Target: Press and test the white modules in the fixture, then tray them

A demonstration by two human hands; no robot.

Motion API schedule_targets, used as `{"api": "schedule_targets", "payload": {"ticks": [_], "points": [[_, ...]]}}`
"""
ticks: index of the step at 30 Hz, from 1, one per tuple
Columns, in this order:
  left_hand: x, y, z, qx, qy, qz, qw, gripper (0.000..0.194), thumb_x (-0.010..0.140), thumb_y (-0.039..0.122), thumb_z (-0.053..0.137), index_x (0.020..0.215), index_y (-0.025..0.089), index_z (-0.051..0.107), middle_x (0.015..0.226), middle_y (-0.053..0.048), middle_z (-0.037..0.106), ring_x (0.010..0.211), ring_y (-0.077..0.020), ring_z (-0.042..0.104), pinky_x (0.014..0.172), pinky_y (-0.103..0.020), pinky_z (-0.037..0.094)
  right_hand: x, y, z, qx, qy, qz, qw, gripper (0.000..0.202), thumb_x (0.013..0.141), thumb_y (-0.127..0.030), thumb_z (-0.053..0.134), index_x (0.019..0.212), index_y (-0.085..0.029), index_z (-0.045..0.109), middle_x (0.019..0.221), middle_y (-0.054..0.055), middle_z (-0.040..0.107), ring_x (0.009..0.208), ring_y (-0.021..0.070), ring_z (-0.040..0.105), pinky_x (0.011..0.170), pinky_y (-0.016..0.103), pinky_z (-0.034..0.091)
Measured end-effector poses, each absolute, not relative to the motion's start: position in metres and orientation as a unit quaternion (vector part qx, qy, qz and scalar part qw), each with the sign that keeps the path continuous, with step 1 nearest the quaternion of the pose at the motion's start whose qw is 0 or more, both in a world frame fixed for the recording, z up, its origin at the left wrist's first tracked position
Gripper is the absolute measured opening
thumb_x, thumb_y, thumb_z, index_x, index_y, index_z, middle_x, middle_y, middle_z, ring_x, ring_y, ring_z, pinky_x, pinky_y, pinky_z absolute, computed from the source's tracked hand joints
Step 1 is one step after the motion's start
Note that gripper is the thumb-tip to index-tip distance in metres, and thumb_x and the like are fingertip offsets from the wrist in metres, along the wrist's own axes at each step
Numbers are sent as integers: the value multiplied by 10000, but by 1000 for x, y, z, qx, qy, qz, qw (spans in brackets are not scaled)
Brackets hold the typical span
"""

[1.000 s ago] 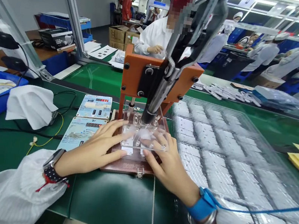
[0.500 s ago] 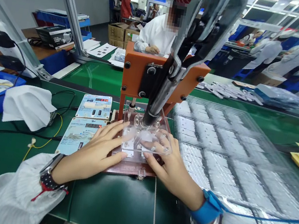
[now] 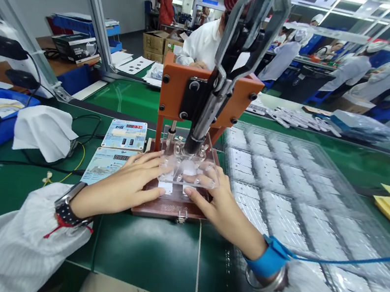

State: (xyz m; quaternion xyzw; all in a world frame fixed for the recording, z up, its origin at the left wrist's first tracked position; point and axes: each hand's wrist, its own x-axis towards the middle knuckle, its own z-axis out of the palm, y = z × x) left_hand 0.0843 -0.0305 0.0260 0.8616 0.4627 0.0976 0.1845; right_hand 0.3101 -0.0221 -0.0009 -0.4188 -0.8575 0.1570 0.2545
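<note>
The brown base (image 3: 154, 208) of a press fixture (image 3: 181, 91) was placed at the middle of the green bench (image 3: 143, 252), with flat white pieces (image 3: 166, 188) laid on it beneath a clear plate (image 3: 186, 178). The left hand (image 3: 132, 185) was spread at the plate's eight o'clock, its thumb tip set at one piece; the right hand (image 3: 223, 203) was spread at four o'clock, its thumb tip set at another. Fingers of the right hand were seen through the plate; whether any pressure was applied could not be told. From the base, two display boxes (image 3: 123, 141) were set at ten o'clock, and clear trays (image 3: 339, 179) filled with white parts (image 3: 283, 213) at about three. At twelve o'clock, a co-worker (image 3: 202, 42) in white was partly hidden by the fixture.
</note>
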Motion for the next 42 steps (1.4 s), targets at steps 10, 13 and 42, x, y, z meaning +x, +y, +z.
{"api": "schedule_targets", "payload": {"ticks": [10, 13, 42], "points": [[82, -34, 11, 869, 458, 95, 162, 457, 948, 389, 329, 1385, 256, 333, 1462, -30, 342, 1386, -253, 153, 1113, -527, 125, 312, -22, 2, -407, -871, 130, 241, 273, 918, -172, 415, 1110, -254, 592, 1237, 54, 520, 1156, 249, 400, 941, 456, 384], [81, -35, 5, 870, 456, 103, 155, 465, 958, 388, 303, 1405, 258, 300, 1479, -27, 311, 1393, -252, 125, 1117, -521, 115, 313, -21, 3, -406, -871, 135, 240, 253, 922, -187, 418, 1096, -252, 590, 1236, 58, 518, 1156, 258, 395, 932, 466, 382], [113, -65, 16, 886, 422, 172, 83, 399, 926, 309, 414, 1284, 145, 476, 1335, -100, 509, 1244, -241, 430, 1109, -472, 171, 320, -14, 6, -368, -890, 136, 233, 389, 893, -104, 395, 1199, -266, 574, 1339, 43, 495, 1249, 229, 388, 1000, 498, 336]]}}
